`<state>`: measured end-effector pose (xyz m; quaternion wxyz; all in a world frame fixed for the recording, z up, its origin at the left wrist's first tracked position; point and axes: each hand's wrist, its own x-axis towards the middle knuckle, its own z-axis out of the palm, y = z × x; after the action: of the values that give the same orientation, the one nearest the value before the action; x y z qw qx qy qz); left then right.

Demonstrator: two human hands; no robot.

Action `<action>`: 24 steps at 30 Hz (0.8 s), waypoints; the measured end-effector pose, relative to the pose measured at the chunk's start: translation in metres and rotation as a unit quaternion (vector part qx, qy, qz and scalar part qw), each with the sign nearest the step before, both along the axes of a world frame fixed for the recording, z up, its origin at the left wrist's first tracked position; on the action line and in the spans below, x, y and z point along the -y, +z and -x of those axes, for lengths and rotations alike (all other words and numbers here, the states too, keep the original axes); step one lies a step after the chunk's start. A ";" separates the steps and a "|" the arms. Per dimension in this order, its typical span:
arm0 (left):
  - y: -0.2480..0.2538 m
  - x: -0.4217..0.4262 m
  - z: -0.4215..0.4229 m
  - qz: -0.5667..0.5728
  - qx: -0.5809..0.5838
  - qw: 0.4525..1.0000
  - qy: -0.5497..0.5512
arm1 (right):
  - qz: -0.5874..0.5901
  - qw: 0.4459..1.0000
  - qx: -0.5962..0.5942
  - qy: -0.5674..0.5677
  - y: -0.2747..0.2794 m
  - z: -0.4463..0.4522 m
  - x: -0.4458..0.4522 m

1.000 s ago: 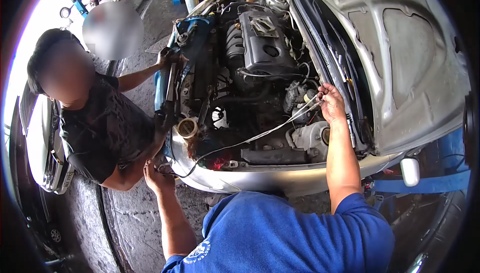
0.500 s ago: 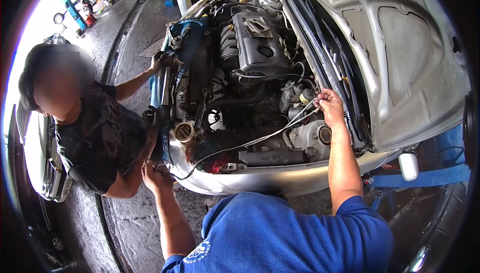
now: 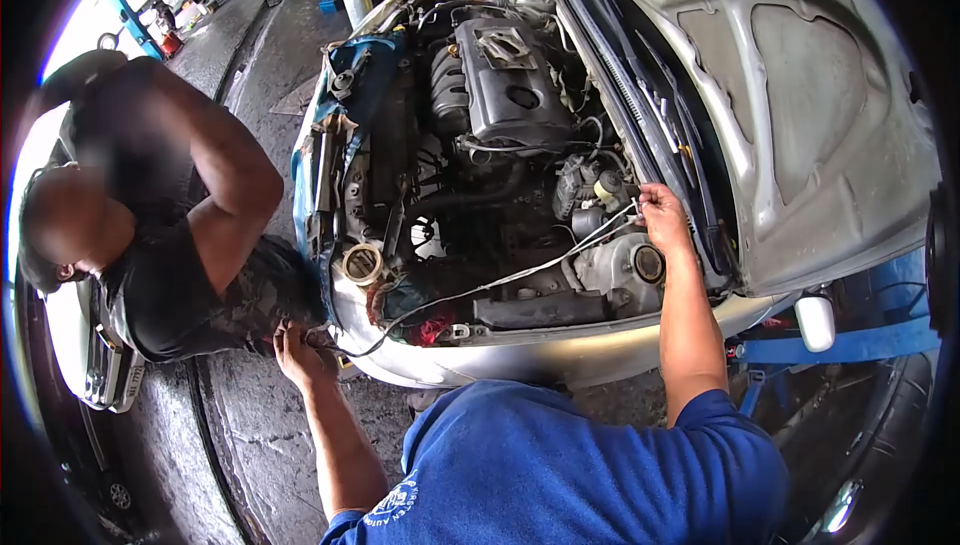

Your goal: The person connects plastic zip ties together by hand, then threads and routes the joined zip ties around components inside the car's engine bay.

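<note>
My right hand (image 3: 664, 217) is closed at the fingertips on the light end of a thin cable (image 3: 560, 264), above the rear of the engine bay. From there the cable, looking doubled, runs across the bay and turns dark near the front fender. Its other end reaches my left hand (image 3: 300, 353), whose fingers are closed on it beside the car's front corner; exactly what lies between them is small and partly hidden. Below my right hand are a white plastic reservoir (image 3: 622, 270) and a yellowish-capped reservoir (image 3: 607, 185). The engine cover (image 3: 517, 95) lies farther off.
Close to my left hand, a co-worker (image 3: 170, 285) in a dark shirt stands at the car's front, one arm raised toward the head. The raised hood (image 3: 800, 95) is on the right. A blue lift arm (image 3: 840, 350) passes below the side mirror (image 3: 816, 330).
The co-worker's arm has left the car's front and risen toward the head. My left hand has shifted slightly left; the cable is still in both my hands.
</note>
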<state>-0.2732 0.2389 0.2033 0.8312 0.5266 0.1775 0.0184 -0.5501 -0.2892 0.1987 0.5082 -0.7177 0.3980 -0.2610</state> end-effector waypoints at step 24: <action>-0.044 -0.024 -0.011 -0.172 0.031 0.982 -0.076 | 0.054 0.993 -0.107 0.019 -0.005 0.009 -0.008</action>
<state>-0.2623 0.2629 0.1591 0.7325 0.6726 0.1048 0.0015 -0.5594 -0.2813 0.1935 0.4281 -0.7752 0.4221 -0.1939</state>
